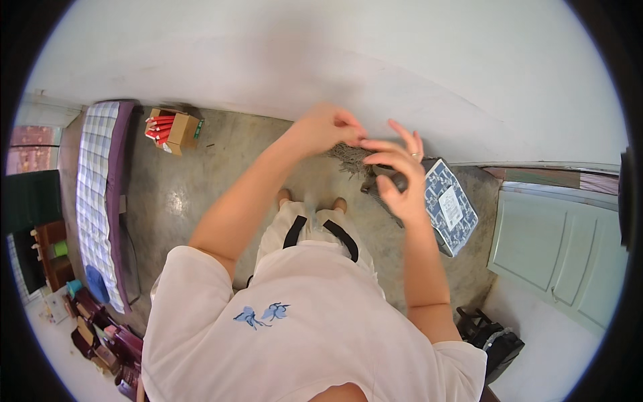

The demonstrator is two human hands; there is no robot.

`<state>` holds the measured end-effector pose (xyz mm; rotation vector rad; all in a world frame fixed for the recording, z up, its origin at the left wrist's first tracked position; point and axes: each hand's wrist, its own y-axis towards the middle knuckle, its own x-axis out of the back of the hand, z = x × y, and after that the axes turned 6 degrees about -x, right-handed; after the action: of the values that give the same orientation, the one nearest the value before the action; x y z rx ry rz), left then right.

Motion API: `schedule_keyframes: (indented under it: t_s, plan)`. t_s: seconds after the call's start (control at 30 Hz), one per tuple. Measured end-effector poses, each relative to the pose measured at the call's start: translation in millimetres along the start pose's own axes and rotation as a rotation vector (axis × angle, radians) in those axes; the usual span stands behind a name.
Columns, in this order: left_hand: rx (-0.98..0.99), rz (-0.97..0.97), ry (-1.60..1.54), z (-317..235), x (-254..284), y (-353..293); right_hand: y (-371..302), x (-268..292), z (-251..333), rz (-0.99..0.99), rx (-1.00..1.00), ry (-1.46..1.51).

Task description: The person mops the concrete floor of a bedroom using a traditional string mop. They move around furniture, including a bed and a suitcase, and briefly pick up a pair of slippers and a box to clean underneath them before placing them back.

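My left hand [329, 128] is raised in front of the white wall, its thumb and fingers drawn together in a pinch. Whatever lies between those fingertips, if anything, is too small and blurred to make out. Close beside it is my right hand [402, 167], with a ring on one finger and its fingers spread apart. One right fingertip meets or nearly meets the left fingertips. Below both hands, a grey stringy mop head [351, 159] rests on the floor by the wall. A blue-and-white patterned box or bag [450, 208] with a white label stands beyond my right wrist.
An opened cardboard box [182, 134] with red packages sits at the wall on the left. Further left is a bed [97, 194] with a checked cover. A pale green cabinet [556, 248] stands right, with a black bag [495, 345] near it. Clutter [107, 342] fills the lower left.
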<state>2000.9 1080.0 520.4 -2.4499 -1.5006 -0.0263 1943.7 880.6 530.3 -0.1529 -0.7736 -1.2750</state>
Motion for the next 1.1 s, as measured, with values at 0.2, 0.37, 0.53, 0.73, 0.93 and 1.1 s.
schedule_keyframes:
  t_s: [0.2, 0.37, 0.53, 0.73, 0.93, 1.1]
  plan:
    - [0.113, -0.435, 0.402, 176, 72, 29, 3, 20, -16, -0.080, -0.090, 0.366]
    - [0.024, -0.467, 0.869, 281, 87, 21, -5, 18, -20, -0.035, -0.189, 0.487]
    - [0.308, -0.350, 0.583, 286, 38, 31, -18, 8, -23, -0.031, -0.086, 0.553]
    - [0.765, 0.135, -0.725, 222, -126, 22, -42, -15, 2, 0.000, 0.027, 0.355]
    - [0.830, -0.182, -1.895, 168, -230, 52, -45, 25, 42, -0.058, 0.027, 0.373]
    - [0.773, -0.192, -1.725, 152, -219, 33, -49, 51, 89, -0.115, 0.015, 0.334]
